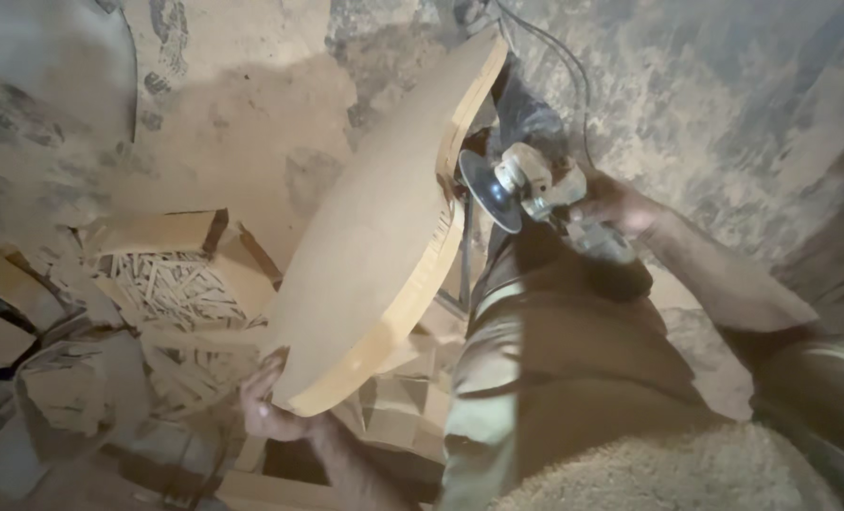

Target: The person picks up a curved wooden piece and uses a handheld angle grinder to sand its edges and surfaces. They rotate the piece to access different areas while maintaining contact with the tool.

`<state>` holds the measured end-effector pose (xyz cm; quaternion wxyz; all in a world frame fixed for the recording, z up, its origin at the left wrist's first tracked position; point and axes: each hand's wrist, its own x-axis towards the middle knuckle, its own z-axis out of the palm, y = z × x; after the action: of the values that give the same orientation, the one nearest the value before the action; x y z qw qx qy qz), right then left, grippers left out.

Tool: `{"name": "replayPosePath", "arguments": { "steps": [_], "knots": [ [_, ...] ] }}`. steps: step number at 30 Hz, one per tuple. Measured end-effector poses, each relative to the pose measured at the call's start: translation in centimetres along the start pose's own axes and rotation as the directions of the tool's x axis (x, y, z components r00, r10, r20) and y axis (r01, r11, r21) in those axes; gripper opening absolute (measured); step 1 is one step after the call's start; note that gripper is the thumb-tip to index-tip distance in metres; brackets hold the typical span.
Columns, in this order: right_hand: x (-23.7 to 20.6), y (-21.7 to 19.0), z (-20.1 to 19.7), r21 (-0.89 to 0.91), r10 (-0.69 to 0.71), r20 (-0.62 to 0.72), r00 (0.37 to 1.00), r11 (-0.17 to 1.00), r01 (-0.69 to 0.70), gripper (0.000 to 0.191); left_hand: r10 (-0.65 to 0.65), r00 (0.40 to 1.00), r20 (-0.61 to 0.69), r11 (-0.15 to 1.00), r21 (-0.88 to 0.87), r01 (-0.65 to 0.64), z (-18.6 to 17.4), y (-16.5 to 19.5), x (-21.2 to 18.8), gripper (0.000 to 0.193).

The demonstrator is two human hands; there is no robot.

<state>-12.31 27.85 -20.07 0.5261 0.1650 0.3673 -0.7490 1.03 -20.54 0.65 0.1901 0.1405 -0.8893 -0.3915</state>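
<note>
Board, oval, tan wood w/ paler edge band, held tilted on edge across mid-frame, running from upper centre down to lower left. Left hand clamped on board's lower end, fingers wrapped round rim, thumb side toward camera. Right hand closed round grinder body, right of board. Grinder disc, dark & round, pressed against board's right edge roughly a third down from top; touching or just shy, hard to tell thru blur. Cable running up from grinder toward top of frame. Forearm stretched in from right edge, dusty. Leg in dust-coated trousers directly under grinder, filling lower centre-right. Crate, low wooden box w/ thin wood strips piled inside, left of board, behind it. More offcuts & scrap blocks beneath board's lower end, near left hand. Floor thick w/ pale sawdust, shoe prints visible upper left. Overall warm, dim light; view slightly blurred.
</note>
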Motion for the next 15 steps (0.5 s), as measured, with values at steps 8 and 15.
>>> {"name": "replayPosePath", "arguments": {
  "steps": [8, 15],
  "knots": [
    [0.3, 0.9, 0.1, -0.007, 0.099, -0.018, 0.995, 0.995, -0.099, 0.116, 0.009, 0.999, -0.038, 0.998, 0.061, -0.006, 0.7, 1.0, 0.3, 0.052],
    [-0.3, -0.3, 1.6, -0.221, -0.057, 0.134, 0.989, 0.971, 0.086, 0.107, -0.06, 0.995, -0.075, 0.996, -0.077, 0.054, 0.9, 0.5, 0.1, 0.046]
  ]
}}
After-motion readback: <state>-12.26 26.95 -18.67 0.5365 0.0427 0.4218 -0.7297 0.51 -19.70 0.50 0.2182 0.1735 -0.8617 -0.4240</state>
